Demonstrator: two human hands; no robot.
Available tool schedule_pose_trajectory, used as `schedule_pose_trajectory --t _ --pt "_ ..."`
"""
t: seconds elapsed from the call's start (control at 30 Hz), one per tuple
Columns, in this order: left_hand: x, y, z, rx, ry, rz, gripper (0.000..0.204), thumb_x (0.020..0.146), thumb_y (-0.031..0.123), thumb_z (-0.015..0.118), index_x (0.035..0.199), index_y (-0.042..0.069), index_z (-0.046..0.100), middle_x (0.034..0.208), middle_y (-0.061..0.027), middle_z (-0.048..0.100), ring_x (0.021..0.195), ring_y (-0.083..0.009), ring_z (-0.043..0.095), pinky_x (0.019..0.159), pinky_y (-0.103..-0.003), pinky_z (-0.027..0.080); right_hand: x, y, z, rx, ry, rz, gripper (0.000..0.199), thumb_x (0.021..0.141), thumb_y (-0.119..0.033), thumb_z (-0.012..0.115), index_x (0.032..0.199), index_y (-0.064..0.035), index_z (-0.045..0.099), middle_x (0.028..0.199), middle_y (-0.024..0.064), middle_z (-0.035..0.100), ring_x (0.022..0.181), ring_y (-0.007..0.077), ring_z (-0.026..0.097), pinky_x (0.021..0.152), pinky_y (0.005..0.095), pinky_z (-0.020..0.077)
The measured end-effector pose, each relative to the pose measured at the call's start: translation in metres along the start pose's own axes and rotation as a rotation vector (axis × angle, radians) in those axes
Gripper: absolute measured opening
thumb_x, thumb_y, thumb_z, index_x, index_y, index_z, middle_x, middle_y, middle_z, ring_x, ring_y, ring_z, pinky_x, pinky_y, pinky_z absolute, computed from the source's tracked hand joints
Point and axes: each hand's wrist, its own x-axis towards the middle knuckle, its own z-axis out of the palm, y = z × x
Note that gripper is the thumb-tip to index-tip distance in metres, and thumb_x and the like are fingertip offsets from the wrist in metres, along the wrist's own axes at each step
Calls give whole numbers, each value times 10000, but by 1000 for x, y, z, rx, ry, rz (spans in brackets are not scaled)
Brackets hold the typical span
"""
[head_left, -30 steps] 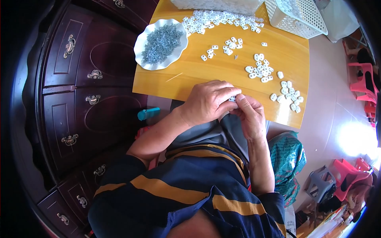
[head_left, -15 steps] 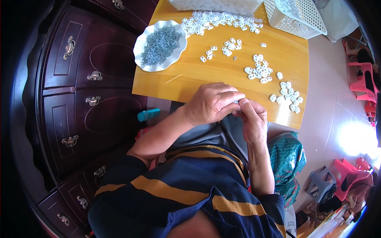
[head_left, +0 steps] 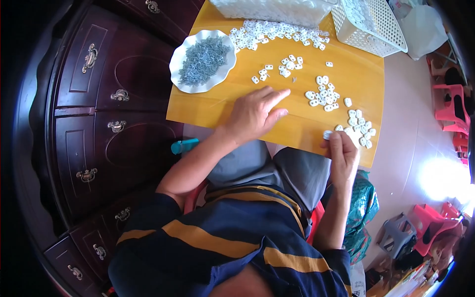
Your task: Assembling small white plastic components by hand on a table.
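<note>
My left hand (head_left: 253, 115) is over the near part of the wooden table (head_left: 277, 129), index finger stretched out and thumb apart, with nothing in it. Beyond its fingertips lies a tiny grey piece (head_left: 294, 79). At the table's near right edge, my right hand (head_left: 343, 156) pinches a small white two-holed plastic piece (head_left: 327, 134) between thumb and finger. Just past that hand is a loose cluster of similar white pieces (head_left: 365, 129). Another cluster (head_left: 324, 94) sits further back, and a smaller group (head_left: 290, 64) lies left of it.
A scalloped white dish (head_left: 176, 74) of small grey-blue pieces stands at the table's left. Many white pieces (head_left: 277, 32) spread along the back, before a clear plastic bag (head_left: 277, 10). A white perforated basket (head_left: 368, 37) is back right. Dark drawers (head_left: 81, 143) stand to the left.
My hands have come apart. The right has moved right, toward the near right cluster, carrying a white piece; the left has moved slightly away from me, fingers now spread.
</note>
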Motion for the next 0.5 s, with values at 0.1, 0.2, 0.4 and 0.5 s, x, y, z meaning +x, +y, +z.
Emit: schedule_pose_trajectory --t 0.1,0.2,0.4,0.5 --pt "7 -11 2 143 118 1 434 914 246 735 1295 59 644 987 -127 679 858 -329 689 731 -423 568 4 -5 -26 -311 61 -34 308 1049 -243 566 941 7 711 692 59 656 634 116 596 611 295 488" --pt "15 -16 3 203 165 -45 427 916 238 725 1287 45 640 994 -129 666 850 -342 685 720 -441 562 10 1 -44 -484 126 -84 279 1018 -217 576 926 4 720 653 103 640 606 170 630 609 339 508" --pt "13 -24 4 317 166 -97 410 900 226 734 1254 32 657 1003 -114 646 898 -316 658 763 -430 546 18 6 -57 -734 232 -23 328 1007 -289 585 894 -8 713 658 101 647 630 191 655 638 355 513" --pt "14 -25 8 382 185 -30 401 888 228 743 1229 30 671 1014 -105 649 938 -297 636 816 -413 530 23 13 -59 -783 274 -43 326 1001 -295 596 890 -11 710 669 146 648 631 250 662 644 388 515"
